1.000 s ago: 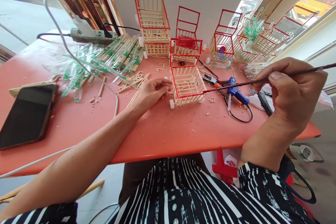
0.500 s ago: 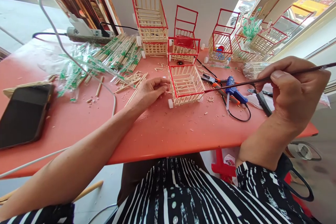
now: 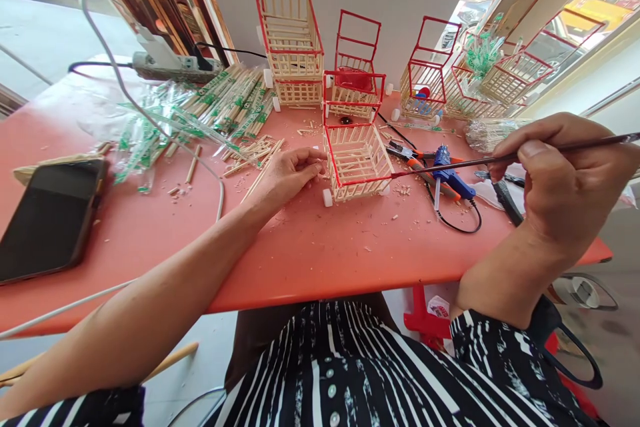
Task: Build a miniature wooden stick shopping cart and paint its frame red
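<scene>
A small cart of pale wooden sticks with red-painted edges (image 3: 356, 160) stands on white wheels in the middle of the orange table (image 3: 300, 260). My left hand (image 3: 290, 177) rests on the table with its fingertips against the cart's left side. My right hand (image 3: 565, 180) pinches a thin dark paintbrush (image 3: 450, 165) whose tip meets the red rim at the cart's right front corner.
More stick carts (image 3: 293, 33) line the back edge. Wrapped chopsticks (image 3: 225, 107) and loose sticks lie left of centre, a black phone (image 3: 47, 217) at far left. A blue glue gun (image 3: 450, 177) and pliers (image 3: 410, 153) lie right of the cart. A white cable (image 3: 150, 120) crosses the table.
The brush tip has stayed at the cart's right rim with only a slight shift. My left hand has kept its place against the cart.
</scene>
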The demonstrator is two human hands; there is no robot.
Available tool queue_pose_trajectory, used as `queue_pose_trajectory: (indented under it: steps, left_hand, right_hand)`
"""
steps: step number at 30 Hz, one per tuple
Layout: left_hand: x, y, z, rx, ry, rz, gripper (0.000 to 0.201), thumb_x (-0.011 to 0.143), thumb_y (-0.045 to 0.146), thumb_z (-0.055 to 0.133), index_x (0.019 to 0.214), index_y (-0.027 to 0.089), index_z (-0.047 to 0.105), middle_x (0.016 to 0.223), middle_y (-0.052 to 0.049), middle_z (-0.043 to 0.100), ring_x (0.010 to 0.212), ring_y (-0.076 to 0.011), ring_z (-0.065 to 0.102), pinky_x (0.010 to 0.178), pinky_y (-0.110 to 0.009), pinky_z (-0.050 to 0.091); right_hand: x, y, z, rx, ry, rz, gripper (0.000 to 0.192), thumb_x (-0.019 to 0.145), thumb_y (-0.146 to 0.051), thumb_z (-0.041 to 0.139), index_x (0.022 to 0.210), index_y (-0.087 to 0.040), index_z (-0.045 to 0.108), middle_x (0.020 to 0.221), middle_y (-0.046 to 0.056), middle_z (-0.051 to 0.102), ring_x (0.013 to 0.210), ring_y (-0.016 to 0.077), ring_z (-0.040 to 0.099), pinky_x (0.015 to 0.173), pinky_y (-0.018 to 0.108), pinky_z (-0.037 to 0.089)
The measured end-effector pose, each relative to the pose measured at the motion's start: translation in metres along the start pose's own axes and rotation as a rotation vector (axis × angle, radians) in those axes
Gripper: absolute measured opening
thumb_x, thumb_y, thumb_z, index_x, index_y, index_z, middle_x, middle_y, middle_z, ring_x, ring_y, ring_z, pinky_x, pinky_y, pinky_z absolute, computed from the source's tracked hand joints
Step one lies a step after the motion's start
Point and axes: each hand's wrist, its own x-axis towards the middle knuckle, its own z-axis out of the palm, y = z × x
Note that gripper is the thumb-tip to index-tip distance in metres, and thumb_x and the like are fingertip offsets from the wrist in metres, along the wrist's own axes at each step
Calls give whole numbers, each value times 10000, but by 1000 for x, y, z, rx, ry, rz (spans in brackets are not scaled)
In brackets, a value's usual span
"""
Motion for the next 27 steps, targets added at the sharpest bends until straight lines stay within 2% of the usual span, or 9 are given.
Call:
queue_pose_trajectory:
  steps: [4,9,13,17,23,27]
  left_hand:
    - [0,0,0,-6,12,2,233,764,226,770,989,178,806,738,5,747,562,-108,606,558,-223,481]
    - [1,-1,0,-12,5,1,239,774,206,771,1010,179,806,763,1,759,559,-104,608,557,-220,488]
    - [1,-3,0,-16,-3,2,246,772,205,774,1015,180,803,782,-1,768,565,-102,618,560,-218,494]
    - [1,-2,0,-16,-4,8,257,768,217,767,1018,175,803,776,1,763,562,-100,615,556,-216,494]
    - [0,-2,0,-17,-14,14,258,765,226,779,1017,176,800,791,-7,777,579,-108,635,563,-218,500]
    - [1,-3,-1,-22,-13,16,263,763,227,778,1020,177,805,803,-10,782,583,-109,640,562,-217,499]
  right_hand:
    - [-3,-1,4,-12,30,-61,310,851,-86,597,827,-249,860,658,-39,678,553,99,613,525,287,436]
    - [-5,-4,9,-21,69,-121,293,845,-95,598,800,-254,840,681,-39,686,579,116,608,568,337,432]
    - [-5,-7,8,-23,-2,-115,233,911,-152,632,835,-254,827,719,-39,707,635,116,633,604,338,439]
    - [-6,-7,3,-58,-122,-46,200,985,-223,676,830,-250,799,698,-44,690,611,109,620,582,327,426]
    - [-6,-10,-2,-31,-141,12,155,904,-176,671,853,-255,795,696,-46,680,612,116,631,567,324,426]
    - [-5,-12,-5,-54,-228,49,153,895,-193,660,865,-256,796,771,-42,736,667,107,642,582,311,428]
